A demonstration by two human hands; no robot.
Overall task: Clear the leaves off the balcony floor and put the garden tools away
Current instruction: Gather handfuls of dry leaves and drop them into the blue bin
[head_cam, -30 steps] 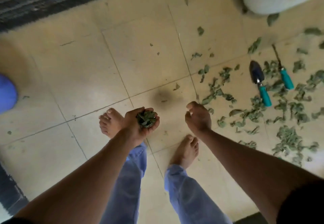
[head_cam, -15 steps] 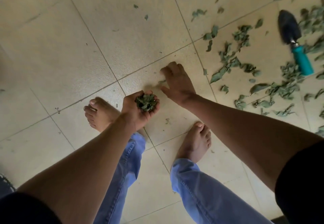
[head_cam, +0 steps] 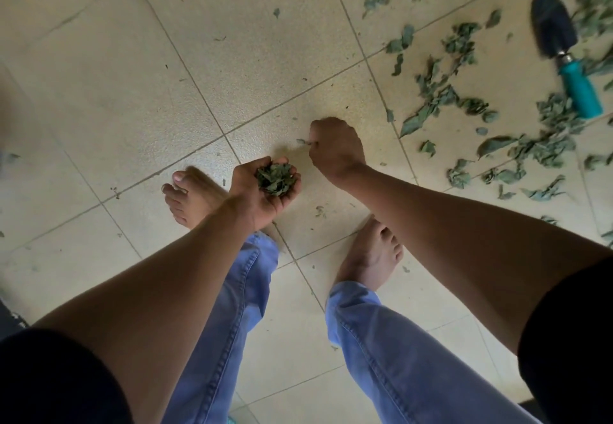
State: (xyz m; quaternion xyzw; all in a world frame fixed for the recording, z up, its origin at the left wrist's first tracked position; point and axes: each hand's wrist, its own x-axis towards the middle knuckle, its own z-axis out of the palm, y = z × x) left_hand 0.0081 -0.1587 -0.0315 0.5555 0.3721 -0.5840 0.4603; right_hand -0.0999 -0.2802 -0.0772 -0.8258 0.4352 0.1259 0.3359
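Sleeves of dark cloth fill the bottom corners of the frame, and two bare forearms reach up from them toward the middle. Between the forearms hang two legs in blue jeans [head_cam: 391, 354], ending in bare feet on the pale tiled floor [head_cam: 99, 75]. The left foot [head_cam: 185, 191] shows at centre left, partly hidden behind the left wrist; the right foot [head_cam: 371, 251] stands just below the right forearm.

Above the feet, at the centre of the frame, the left hand [head_cam: 262, 191] is turned palm up and cupped, its fingers curled round a small heap of gathered leaves [head_cam: 275, 180]. Just to its right and slightly higher, the right hand [head_cam: 335, 148] is closed with its back to the camera, and a single leaf [head_cam: 303, 142] sticks out at its fingertips, seemingly pinched there right at the floor. The two hands are close but apart.

Farther off, the right half of the frame is strewn with loose leaves [head_cam: 438, 92], thickest along the right edge and thinning toward the centre; a few stray scraps lie in the upper middle. In the upper right corner a garden trowel [head_cam: 564, 49] lies among them, dark blade pointing up, teal handle angled down to the right, somewhat blurred.
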